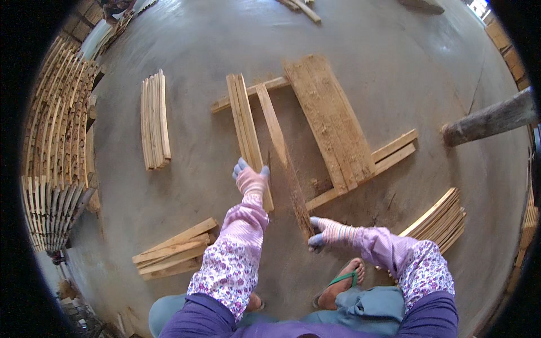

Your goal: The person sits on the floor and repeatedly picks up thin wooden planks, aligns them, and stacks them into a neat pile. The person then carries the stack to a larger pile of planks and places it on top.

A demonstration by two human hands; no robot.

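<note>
Both my hands wear thin gloves with grey-blue fingertips. My left hand (251, 179) lies across a narrow bundle of pale wooden slats (241, 121), its fingers at the left edge and its thumb at the right. The bundle's lower end shows past the hand. My right hand (333, 232) is closed round the near end of a long wooden strip (290, 174), brown and rough at this end, paler farther off. That strip slants away from me, its far end at a crosswise batten (276, 84). To its right, a wide, dusty plank (329, 121) rests over battens.
Stacked slats lie at the left (154, 121), front left (174, 250) and front right (439, 219). Battens (394, 152) stick out right of the plank. A wooden post (490, 119) stands at the right. Racked slats (59, 124) line the left side. My sandalled foot (342, 280) is close by.
</note>
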